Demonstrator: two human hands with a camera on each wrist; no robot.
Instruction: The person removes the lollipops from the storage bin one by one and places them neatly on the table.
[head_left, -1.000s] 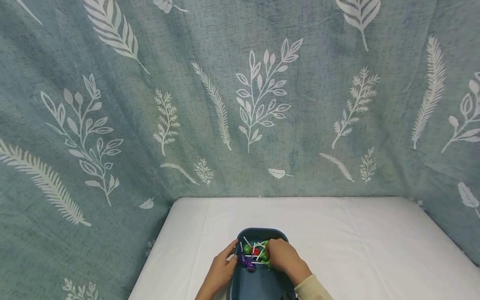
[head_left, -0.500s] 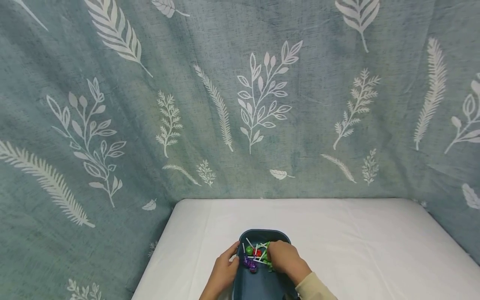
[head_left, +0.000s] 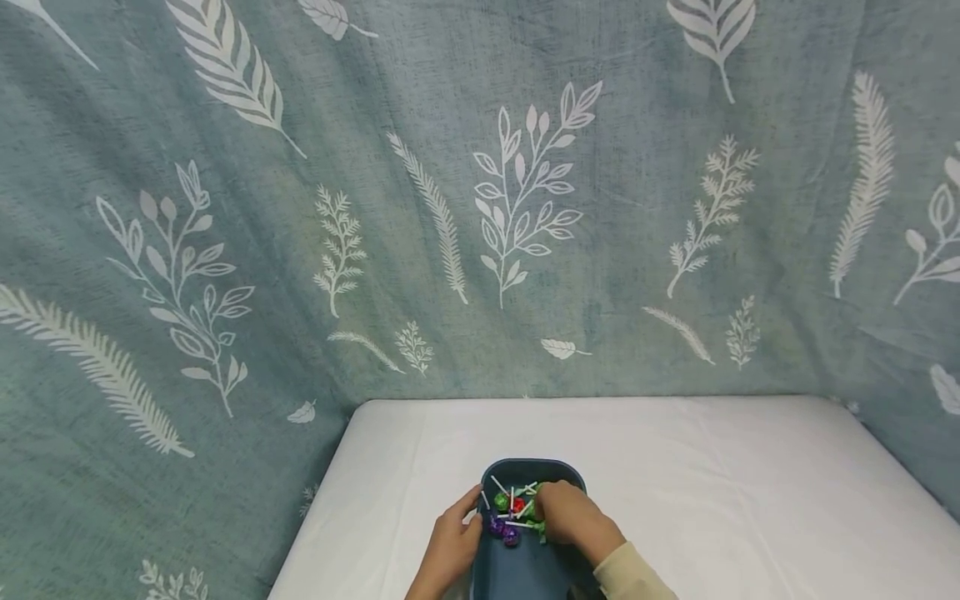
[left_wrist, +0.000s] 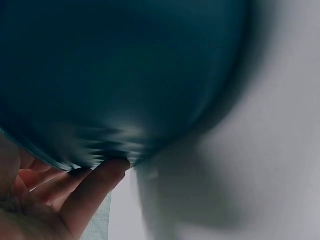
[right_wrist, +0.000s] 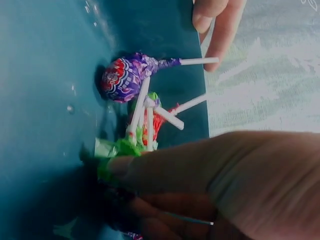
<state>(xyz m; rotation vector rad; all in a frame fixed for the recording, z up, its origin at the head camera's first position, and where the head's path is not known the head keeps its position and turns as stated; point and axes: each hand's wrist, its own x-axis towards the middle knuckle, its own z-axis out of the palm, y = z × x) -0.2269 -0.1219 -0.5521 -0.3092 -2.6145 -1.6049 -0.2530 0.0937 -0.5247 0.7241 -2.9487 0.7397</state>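
A dark blue tray (head_left: 525,575) holds a cluster of wrapped lollipops with white sticks at its far end. My left hand (head_left: 452,542) grips the tray's left wall near the far corner; the left wrist view shows its fingers (left_wrist: 95,195) against the blue outside. My right hand (head_left: 573,521) reaches into the tray from the right. There its thumb and fingers pinch a green-wrapped lollipop (right_wrist: 107,170), partly hidden by the hand. Beside it lie a purple lollipop (right_wrist: 122,80) and a red lollipop (right_wrist: 155,125). Another green lollipop (head_left: 502,502) lies near the far left.
The tray stands on a table with a white cover (head_left: 712,492). A grey-green curtain (head_left: 450,350) with white leaf prints hangs behind the table and along its left side. The near part of the tray runs out of the head view.
The scene has shifted slightly right in the head view. My left hand stays on the tray wall, and my right hand stays among the lollipops with little visible movement.
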